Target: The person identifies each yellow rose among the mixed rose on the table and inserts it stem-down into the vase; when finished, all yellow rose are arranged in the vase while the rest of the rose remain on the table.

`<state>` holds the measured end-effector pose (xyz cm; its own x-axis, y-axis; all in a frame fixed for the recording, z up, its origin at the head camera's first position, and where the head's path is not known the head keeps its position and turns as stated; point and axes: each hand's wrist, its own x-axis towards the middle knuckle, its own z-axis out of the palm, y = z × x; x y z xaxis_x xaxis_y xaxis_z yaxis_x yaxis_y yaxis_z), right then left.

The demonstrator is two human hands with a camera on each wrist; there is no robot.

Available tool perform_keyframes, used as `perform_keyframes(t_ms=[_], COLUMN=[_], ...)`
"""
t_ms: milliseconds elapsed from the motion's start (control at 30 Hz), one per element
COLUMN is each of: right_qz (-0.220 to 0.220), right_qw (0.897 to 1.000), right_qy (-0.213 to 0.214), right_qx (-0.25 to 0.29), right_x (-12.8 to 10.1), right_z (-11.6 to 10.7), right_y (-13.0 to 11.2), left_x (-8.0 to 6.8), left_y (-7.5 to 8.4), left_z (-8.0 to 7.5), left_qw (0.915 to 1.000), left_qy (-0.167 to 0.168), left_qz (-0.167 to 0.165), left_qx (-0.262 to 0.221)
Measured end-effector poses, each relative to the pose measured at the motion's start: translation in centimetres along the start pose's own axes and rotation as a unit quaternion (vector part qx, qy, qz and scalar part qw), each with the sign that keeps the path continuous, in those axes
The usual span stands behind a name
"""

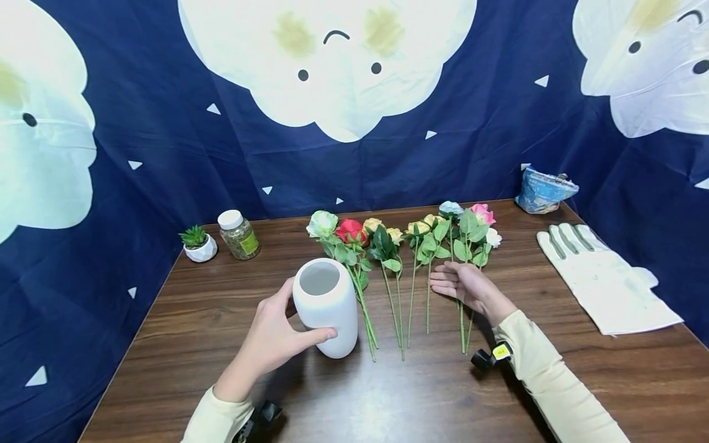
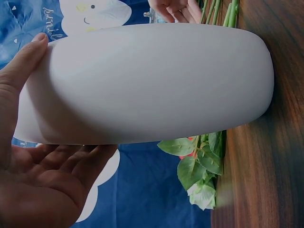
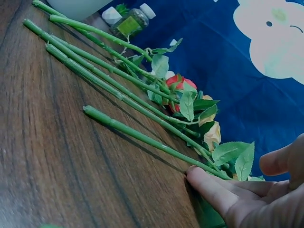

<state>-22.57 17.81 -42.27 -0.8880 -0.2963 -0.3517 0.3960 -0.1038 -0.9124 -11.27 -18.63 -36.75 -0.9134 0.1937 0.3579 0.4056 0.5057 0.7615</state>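
Head view: one of the hands (image 1: 271,332) grips a vase (image 1: 335,307); jar label (image 1: 249,244) illegible.

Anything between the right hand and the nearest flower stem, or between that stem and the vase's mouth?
Nothing visible blocks the right hand; its fingertips are at the nearest stem. Other stems lie between that stem and the white vase, but low on the table, and the vase's mouth is uncovered.

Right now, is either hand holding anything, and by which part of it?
The left hand holds the white vase by its upper body, thumb and fingers on opposite sides. The right hand holds nothing; its fingers are beside a flower stem.
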Motion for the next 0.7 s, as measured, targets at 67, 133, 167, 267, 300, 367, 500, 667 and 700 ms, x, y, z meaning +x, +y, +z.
perform_keyframes(t_ms=[67,133,167,267,300,367,500,667,700], right_qz=[0.001,-0.001,-0.001,-0.007,-0.009,-0.011,-0.020,-0.025,-0.025], right_qw=[1.000,1.000,1.000,0.999,0.999,0.998,0.998,0.997,0.997], right_qy=[-0.005,-0.010,-0.011,-0.021,-0.023,-0.025,-0.028,-0.026,-0.027], right_qx=[0.004,0.012,0.018,0.036,0.042,0.048,0.050,0.063,0.063], right_x=[0.10,0.23,0.29,0.35,0.34,0.29,0.23,0.30,0.31], right_z=[0.00,-0.02,-0.01,-0.07,-0.09,-0.03,0.04,0.03,0.03], right_y=[0.06,0.11,0.12,0.13,0.14,0.13,0.23,0.59,0.66], left_x=[-0.01,-0.02,-0.03,-0.02,-0.02,-0.03,-0.04,-0.03,-0.02], left_y=[0.01,0.02,0.02,0.03,0.05,0.09,0.12,0.11,0.12], left_z=[-0.02,-0.05,-0.07,-0.11,-0.12,-0.14,-0.11,-0.05,-0.05], left_qw=[1.0000,1.0000,1.0000,1.0000,1.0000,1.0000,1.0000,1.0000,1.0000], left_qy=[0.000,-0.001,-0.001,0.000,0.000,0.001,0.000,-0.002,-0.003], left_qz=[0.001,0.002,0.001,0.001,0.001,0.002,0.004,0.004,0.003], left_qx=[0.001,0.001,0.001,-0.003,-0.003,-0.004,-0.004,-0.004,-0.004])
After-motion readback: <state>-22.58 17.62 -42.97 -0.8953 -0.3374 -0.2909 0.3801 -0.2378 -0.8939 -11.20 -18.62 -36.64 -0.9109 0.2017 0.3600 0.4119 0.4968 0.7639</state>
